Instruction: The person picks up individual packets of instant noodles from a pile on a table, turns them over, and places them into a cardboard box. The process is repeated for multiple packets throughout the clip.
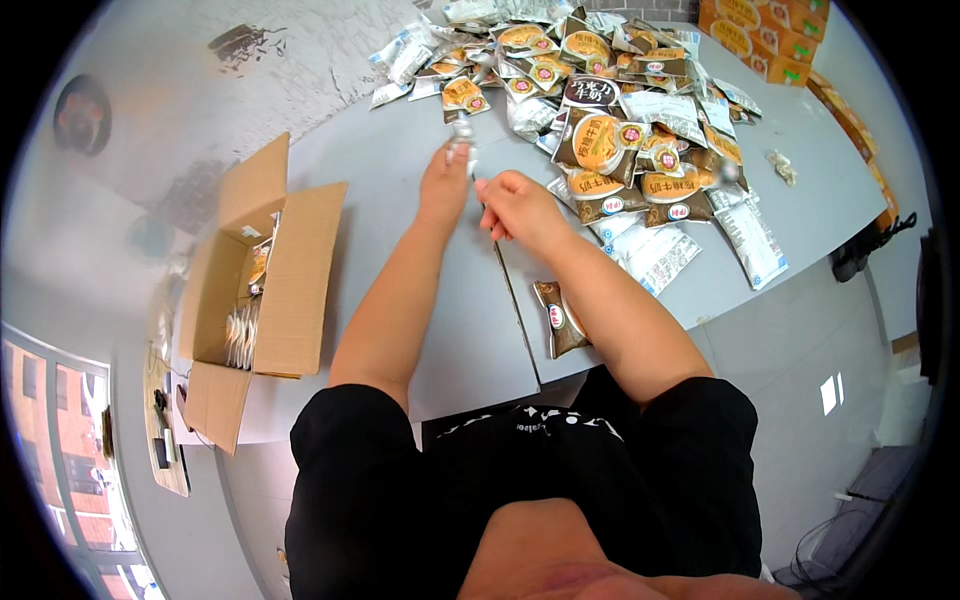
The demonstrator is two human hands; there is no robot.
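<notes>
When viewed from above, found one cardboard box (300, 280) at left on grey table (430, 340), flaps folded outward. Inside, noted thin packets (241, 336) standing in a tight row at the near end, plus a leaning packet (261, 265), brown and orange, farther back; could not make out the bottom. Recorded orange cartons (787, 42) stacked at the far right corner; could not see into these. Located silvery packet (463, 134) at the fingertips of left hand (447, 178), over the table, between box and large heap (600, 140) of pillow-shaped packets. Noted same as pale, shiny, slim in outline, blurred. Saw left hand pinched narrow around its lower end. Saw right hand (522, 208) just beside, fingers curled inward; cannot tell if holding anything. Described heap as partly brown with orange discs, partly white backs. Also logged single brown packet (560, 320) lying just beside right forearm (640, 290)
</notes>
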